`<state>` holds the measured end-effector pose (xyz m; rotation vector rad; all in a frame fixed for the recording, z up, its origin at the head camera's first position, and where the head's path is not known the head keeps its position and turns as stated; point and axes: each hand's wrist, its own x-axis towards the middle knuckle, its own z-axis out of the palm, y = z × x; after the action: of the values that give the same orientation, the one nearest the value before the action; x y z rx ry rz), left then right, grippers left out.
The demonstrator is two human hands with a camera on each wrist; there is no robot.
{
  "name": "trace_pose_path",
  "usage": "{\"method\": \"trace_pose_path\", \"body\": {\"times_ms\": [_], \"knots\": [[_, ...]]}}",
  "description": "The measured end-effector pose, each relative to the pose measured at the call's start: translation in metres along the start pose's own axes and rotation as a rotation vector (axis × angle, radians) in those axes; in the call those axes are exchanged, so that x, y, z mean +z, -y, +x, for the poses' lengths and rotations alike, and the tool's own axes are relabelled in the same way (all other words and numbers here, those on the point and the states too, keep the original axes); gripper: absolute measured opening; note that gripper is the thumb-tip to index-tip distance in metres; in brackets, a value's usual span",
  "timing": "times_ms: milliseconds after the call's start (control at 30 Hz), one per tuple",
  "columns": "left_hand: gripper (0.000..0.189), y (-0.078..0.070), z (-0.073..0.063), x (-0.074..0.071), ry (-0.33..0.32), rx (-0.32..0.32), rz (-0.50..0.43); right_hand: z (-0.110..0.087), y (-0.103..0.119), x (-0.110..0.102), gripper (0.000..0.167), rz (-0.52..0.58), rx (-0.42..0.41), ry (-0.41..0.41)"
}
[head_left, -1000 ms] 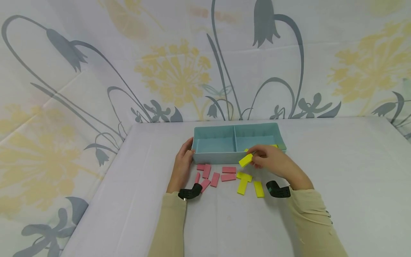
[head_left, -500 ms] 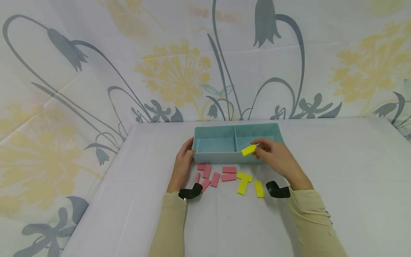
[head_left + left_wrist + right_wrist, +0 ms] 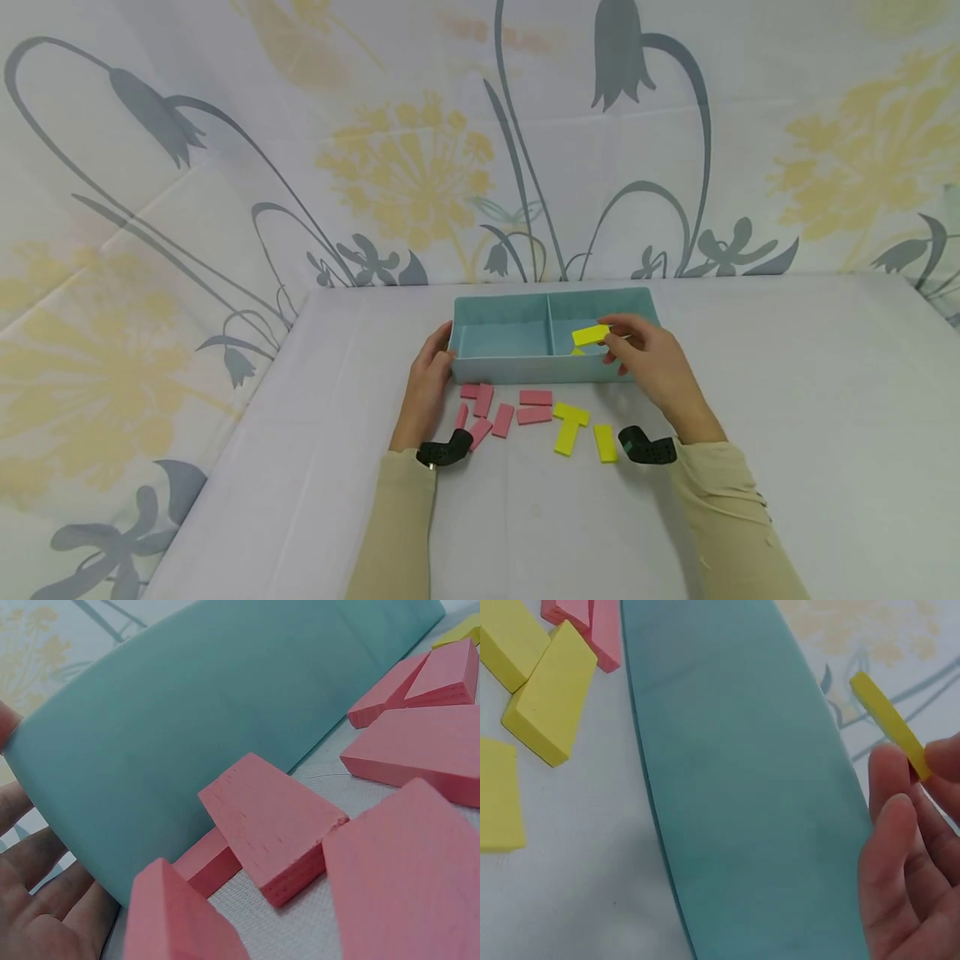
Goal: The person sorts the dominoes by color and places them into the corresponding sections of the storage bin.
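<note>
A light-blue two-compartment box (image 3: 498, 369) stands lengthwise across the table. The left hand (image 3: 429, 375) rests against its left end, thumb by the front corner, fingers along the end wall. Between thumb and fingertips, the right hand (image 3: 652, 358) pinches a yellow wooden block (image 3: 590, 335) over the right compartment. In the right wrist view this block (image 3: 890, 724) points up above the box's rim. A bit of another yellow block (image 3: 577, 352) shows inside, behind the front wall; the rest of that compartment's floor is partly hidden.
Several pink blocks (image 3: 502, 420) lie in front of the box's left half, some leaning on others, as the left wrist view shows. Right of them lie a few yellow blocks (image 3: 605, 442), two of them overlapping. A patterned cloth (image 3: 555, 150) hangs behind the table.
The right hand has lifted the yellow block from before the front wall, up and rightward over the right compartment. The left hand and the box have stayed put.
</note>
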<state>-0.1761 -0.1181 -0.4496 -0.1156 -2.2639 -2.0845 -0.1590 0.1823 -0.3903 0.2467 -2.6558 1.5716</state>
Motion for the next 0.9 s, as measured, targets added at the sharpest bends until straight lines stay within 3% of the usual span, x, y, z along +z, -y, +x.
{"method": "trace_pose_path", "body": {"times_ms": [400, 600, 900], "knots": [[0.045, 0.000, 0.001, -0.001, 0.009, 0.006, -0.011, 0.000, -0.005, 0.002, 0.036, 0.074, 0.042, -0.144], [0.045, -0.002, 0.000, 0.000, 0.006, 0.009, 0.013, 0.003, -0.014, 0.001, 0.042, 0.089, 0.042, -0.164], [0.045, -0.001, 0.000, -0.001, 0.012, 0.018, 0.020, 0.027, -0.082, 0.013, 0.047, -0.008, 0.025, -0.228]]}}
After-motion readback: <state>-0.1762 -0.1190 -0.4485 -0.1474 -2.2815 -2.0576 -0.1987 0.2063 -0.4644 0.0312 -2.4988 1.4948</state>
